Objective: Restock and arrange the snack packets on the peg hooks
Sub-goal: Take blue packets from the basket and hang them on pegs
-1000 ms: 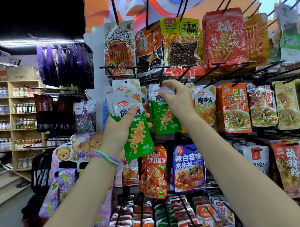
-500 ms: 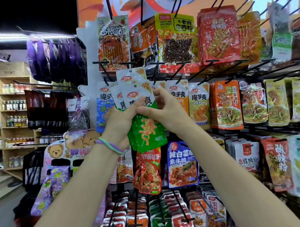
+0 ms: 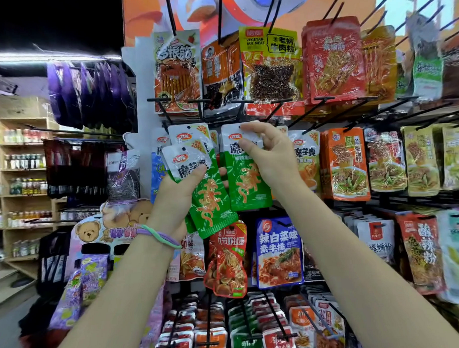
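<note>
My left hand (image 3: 175, 199) grips a fanned stack of green-and-white snack packets (image 3: 210, 200) in front of the peg wall, thumb pressed on the top one. My right hand (image 3: 270, 156) pinches the white top of a single green packet (image 3: 245, 183), holding it up just under a black peg hook (image 3: 270, 112) in the middle row. More packets of the same brand in yellow (image 3: 304, 160) hang just to the right of that hand. The packet's hang hole is hidden by my fingers.
Black peg hooks stick out toward me across the rack. Orange packets (image 3: 346, 167) hang right, red and blue packets (image 3: 278, 253) below, large bags (image 3: 271, 68) above. Purple bags (image 3: 90, 95) and a teddy-bear display (image 3: 95, 230) stand left, with wooden shelves (image 3: 18, 181) beyond.
My right hand drew one green packet from the stack in my left hand and lifted it up and right toward the hook row. The left hand stayed about where it was.
</note>
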The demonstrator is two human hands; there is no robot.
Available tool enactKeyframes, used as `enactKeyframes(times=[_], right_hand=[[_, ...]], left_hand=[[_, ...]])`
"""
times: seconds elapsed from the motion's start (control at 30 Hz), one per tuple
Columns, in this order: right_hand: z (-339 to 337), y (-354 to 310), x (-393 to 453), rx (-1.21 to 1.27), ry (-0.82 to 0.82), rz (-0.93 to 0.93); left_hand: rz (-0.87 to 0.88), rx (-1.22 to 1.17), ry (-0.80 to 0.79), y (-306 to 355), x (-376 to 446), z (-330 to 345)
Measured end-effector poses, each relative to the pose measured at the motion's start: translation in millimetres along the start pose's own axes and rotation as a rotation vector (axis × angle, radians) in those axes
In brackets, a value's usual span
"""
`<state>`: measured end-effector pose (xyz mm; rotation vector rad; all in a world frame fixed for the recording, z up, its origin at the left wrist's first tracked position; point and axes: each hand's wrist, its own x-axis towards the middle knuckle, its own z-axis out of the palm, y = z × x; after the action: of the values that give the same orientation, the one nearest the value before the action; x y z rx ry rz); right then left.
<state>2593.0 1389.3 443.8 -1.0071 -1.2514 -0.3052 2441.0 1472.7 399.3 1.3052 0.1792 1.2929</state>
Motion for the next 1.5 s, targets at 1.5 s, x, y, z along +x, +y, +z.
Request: enactKeyframes(times=[1.5], right_hand=[[-4.7, 4.3, 3.1, 0.01, 0.054, 0.014]], left_hand=[[0.051, 0.077, -0.089, 11.1, -29.8, 10.7]])
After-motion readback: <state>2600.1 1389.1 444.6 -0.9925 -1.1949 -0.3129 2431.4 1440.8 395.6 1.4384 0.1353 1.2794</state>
